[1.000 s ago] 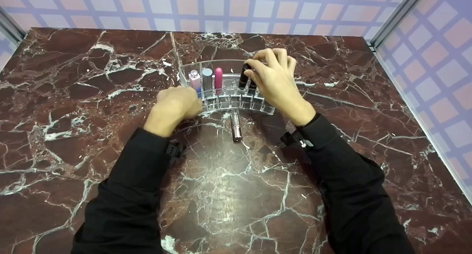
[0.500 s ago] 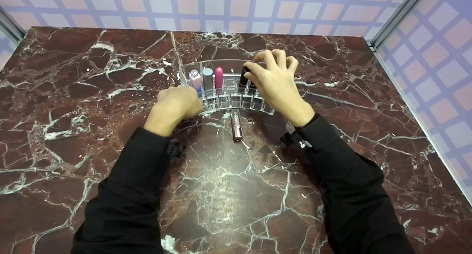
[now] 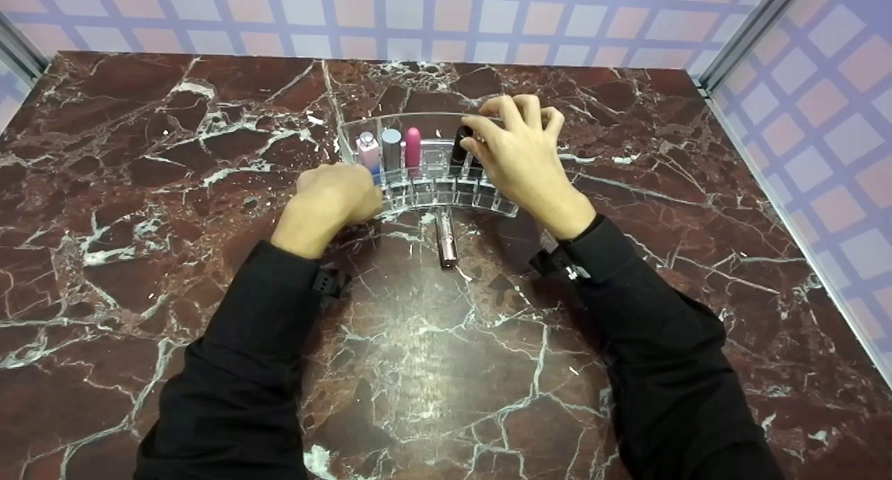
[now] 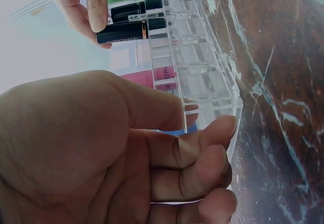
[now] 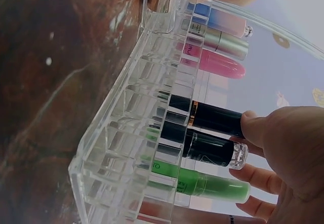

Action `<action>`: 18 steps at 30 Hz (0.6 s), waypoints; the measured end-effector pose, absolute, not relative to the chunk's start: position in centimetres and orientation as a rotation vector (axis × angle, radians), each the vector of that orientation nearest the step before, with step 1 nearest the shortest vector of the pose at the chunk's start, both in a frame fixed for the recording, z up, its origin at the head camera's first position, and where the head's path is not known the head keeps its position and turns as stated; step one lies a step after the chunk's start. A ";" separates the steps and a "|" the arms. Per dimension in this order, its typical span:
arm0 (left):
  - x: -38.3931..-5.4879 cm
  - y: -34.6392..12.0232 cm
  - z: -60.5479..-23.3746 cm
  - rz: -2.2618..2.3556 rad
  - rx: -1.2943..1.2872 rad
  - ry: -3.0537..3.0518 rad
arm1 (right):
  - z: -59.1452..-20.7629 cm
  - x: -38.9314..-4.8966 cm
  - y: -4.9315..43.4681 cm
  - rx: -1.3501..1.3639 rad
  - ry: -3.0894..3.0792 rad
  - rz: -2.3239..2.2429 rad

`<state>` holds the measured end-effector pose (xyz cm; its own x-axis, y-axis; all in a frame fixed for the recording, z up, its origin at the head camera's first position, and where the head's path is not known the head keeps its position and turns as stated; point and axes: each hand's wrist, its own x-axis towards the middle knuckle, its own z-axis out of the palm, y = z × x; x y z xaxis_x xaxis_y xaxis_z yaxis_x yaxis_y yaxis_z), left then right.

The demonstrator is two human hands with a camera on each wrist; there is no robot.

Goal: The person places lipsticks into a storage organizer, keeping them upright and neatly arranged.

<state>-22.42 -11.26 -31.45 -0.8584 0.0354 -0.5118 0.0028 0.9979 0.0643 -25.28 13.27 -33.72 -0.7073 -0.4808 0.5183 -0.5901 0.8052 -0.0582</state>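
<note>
A clear, curved lipstick organizer point(image 3: 435, 192) stands on the table. My left hand point(image 3: 336, 193) grips its left end, thumb and index finger at the wall in the left wrist view. With thumb and fingertips, my right hand point(image 3: 526, 152) pinches the top of a black lipstick point(image 5: 217, 118) with a gold band, its lower part inside a back-row compartment. Beside it, the right wrist view shows a black tube with a clear faceted cap point(image 5: 210, 150) and a green tube point(image 5: 212, 183). Left of it stand a pink tube point(image 3: 413, 149), a silver tube point(image 3: 391, 149) and a lavender-and-blue tube point(image 3: 368, 150).
A shiny metallic lipstick tube point(image 3: 447, 242) lies in front of the organizer, near its middle. The table point(image 3: 432, 368) is dark red with white marble veins. Checked panels point(image 3: 418, 20) border it at the back and right.
The right hand and the black lipstick have sunk slightly, and the index finger has shifted a little on its top. The left hand and organizer stay where they were.
</note>
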 end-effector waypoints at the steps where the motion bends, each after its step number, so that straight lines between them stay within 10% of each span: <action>1: -22.4 -11.3 -31.4 0.081 0.027 2.602 | -33.7 -25.3 13.3 0.795 -2.503 0.304; 18: -22.3 -11.5 -31.5 0.109 0.080 2.606 | -31.7 -24.9 13.9 0.733 -2.626 0.420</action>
